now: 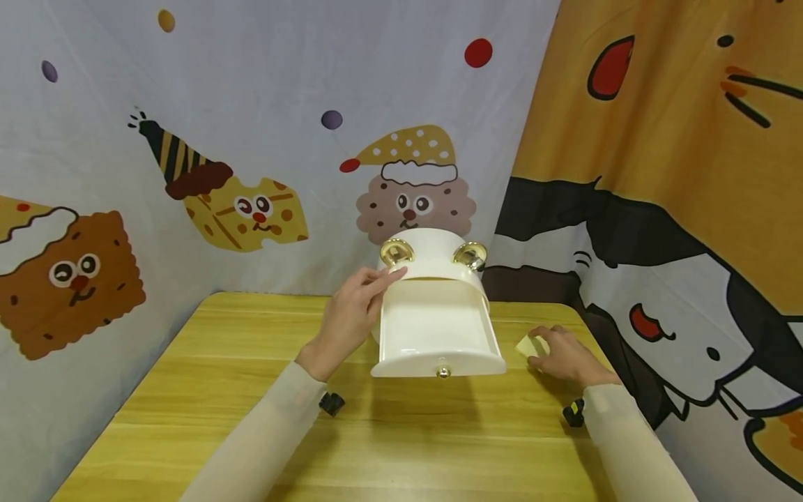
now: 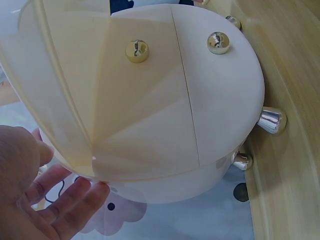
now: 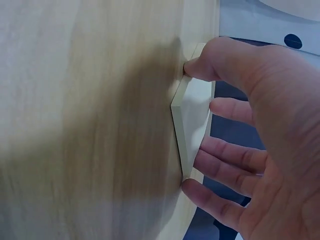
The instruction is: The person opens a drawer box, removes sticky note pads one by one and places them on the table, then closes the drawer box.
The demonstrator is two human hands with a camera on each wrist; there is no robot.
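A rounded white box with gold trim stands on the table. Its upper drawer is pulled out toward me, its curved front bearing a small gold knob. My left hand rests against the box's left side by the drawer opening, index finger stretched along the top edge. In the left wrist view its fingertips touch the rim of the white shell. To the right of the box, my right hand holds a thin pale yellow square pad at the tabletop, thumb and fingers on its edges.
The wooden table reaches back to a white curtain with cartoon prints. An orange printed curtain hangs on the right. Two gold rounded pieces sit on top of the box, and gold feet hold it up.
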